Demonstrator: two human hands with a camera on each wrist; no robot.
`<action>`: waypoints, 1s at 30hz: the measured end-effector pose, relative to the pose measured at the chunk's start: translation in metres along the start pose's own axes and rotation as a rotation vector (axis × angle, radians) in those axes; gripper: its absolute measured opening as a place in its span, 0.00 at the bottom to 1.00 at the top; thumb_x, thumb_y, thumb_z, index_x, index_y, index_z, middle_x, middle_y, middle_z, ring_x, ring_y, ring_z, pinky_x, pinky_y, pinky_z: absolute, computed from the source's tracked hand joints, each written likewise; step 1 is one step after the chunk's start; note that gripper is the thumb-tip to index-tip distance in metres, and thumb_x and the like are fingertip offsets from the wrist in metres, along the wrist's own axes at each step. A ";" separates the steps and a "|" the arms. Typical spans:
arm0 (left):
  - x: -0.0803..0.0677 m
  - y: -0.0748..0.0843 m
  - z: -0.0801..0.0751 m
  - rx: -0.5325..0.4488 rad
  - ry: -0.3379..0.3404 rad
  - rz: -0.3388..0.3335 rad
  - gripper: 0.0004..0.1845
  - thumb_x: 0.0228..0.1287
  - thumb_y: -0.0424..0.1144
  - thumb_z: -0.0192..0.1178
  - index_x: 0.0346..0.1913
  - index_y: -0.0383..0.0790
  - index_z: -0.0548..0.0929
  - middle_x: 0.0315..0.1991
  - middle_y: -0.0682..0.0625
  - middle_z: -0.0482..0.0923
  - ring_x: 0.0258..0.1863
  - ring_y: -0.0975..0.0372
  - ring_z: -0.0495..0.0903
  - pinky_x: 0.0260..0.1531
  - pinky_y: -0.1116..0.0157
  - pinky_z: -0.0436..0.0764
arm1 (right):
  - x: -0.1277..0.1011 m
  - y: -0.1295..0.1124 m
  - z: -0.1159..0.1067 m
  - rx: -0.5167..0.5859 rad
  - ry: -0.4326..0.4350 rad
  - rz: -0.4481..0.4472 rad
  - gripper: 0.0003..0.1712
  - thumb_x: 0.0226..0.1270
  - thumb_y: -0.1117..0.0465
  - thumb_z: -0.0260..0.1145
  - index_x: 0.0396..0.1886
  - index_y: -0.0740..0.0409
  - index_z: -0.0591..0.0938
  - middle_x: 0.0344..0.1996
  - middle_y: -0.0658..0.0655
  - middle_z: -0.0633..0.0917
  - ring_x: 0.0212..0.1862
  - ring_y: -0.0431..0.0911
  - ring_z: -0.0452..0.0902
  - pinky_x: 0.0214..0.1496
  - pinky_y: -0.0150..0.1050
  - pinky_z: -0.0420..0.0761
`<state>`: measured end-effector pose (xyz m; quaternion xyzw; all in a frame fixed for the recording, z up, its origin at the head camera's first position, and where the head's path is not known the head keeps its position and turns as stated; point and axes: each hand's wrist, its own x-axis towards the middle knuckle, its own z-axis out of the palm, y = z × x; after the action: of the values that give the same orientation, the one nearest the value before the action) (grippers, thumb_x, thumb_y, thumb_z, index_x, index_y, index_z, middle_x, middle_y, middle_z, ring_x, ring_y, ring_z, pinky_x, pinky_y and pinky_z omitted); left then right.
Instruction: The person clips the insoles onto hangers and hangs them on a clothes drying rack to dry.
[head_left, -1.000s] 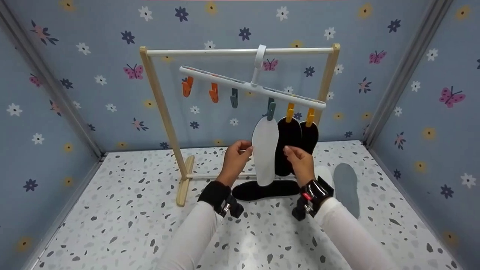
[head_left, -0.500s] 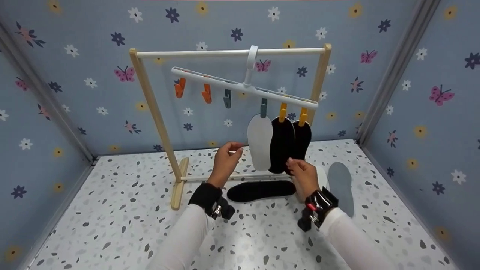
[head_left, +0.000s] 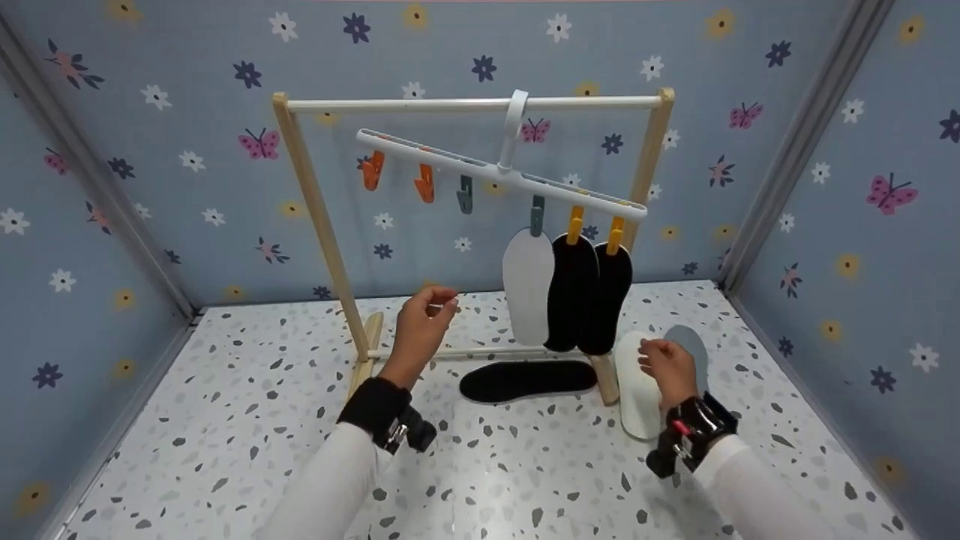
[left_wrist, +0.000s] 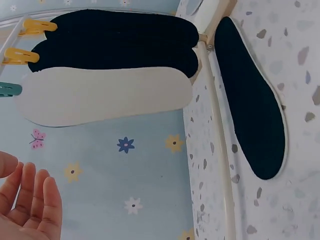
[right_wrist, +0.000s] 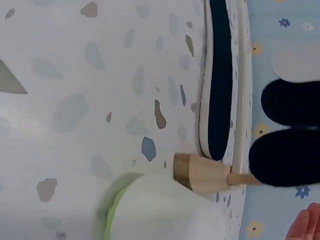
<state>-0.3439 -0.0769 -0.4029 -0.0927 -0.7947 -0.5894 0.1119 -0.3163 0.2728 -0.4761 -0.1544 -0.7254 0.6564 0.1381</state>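
White insole point(head_left: 639, 390) flat on the speckled counter point(head_left: 225, 450), right hand point(head_left: 666, 365) lowered over it.
Right fingers are loosely curled above its upper end; contact cannot be told. Left hand point(head_left: 421, 328) is held raised, relaxed, holding nothing. Three insoles are seen pegged on the hanger point(head_left: 501, 174).

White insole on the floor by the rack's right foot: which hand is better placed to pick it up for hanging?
Right. The right hand hovers directly over the white insole, while the left hand is raised, empty, left of the hanging insoles.
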 end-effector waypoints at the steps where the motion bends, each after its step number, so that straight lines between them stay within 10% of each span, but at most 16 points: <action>1: -0.001 0.000 -0.002 0.015 0.006 0.008 0.09 0.66 0.34 0.57 0.47 0.36 0.81 0.43 0.44 0.80 0.37 0.57 0.77 0.37 0.66 0.75 | 0.003 0.001 -0.007 -0.012 0.016 0.019 0.15 0.68 0.60 0.58 0.44 0.70 0.75 0.28 0.46 0.80 0.29 0.34 0.77 0.36 0.26 0.78; 8: -0.005 -0.004 -0.015 0.041 0.015 0.010 0.09 0.65 0.33 0.57 0.45 0.35 0.80 0.42 0.44 0.80 0.41 0.55 0.76 0.42 0.63 0.73 | 0.010 0.004 -0.050 -0.324 0.077 0.044 0.15 0.66 0.61 0.57 0.44 0.69 0.76 0.33 0.56 0.81 0.30 0.36 0.73 0.36 0.30 0.75; 16: -0.012 -0.012 -0.023 0.071 0.002 0.001 0.09 0.65 0.33 0.57 0.46 0.35 0.80 0.43 0.44 0.80 0.39 0.55 0.77 0.40 0.63 0.75 | 0.010 0.017 -0.085 -0.616 -0.003 -0.020 0.19 0.65 0.60 0.57 0.47 0.74 0.73 0.44 0.74 0.76 0.43 0.62 0.74 0.41 0.46 0.73; 30: 0.016 0.007 -0.080 0.136 0.112 0.011 0.13 0.69 0.35 0.53 0.54 0.38 0.76 0.50 0.43 0.77 0.47 0.56 0.74 0.46 0.61 0.73 | 0.026 0.060 -0.114 -0.713 -0.182 0.096 0.44 0.59 0.44 0.63 0.53 0.83 0.65 0.48 0.80 0.71 0.47 0.67 0.71 0.49 0.55 0.73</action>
<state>-0.3521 -0.1509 -0.3698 -0.0559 -0.8248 -0.5378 0.1654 -0.2914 0.3926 -0.5248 -0.1677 -0.9098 0.3792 -0.0205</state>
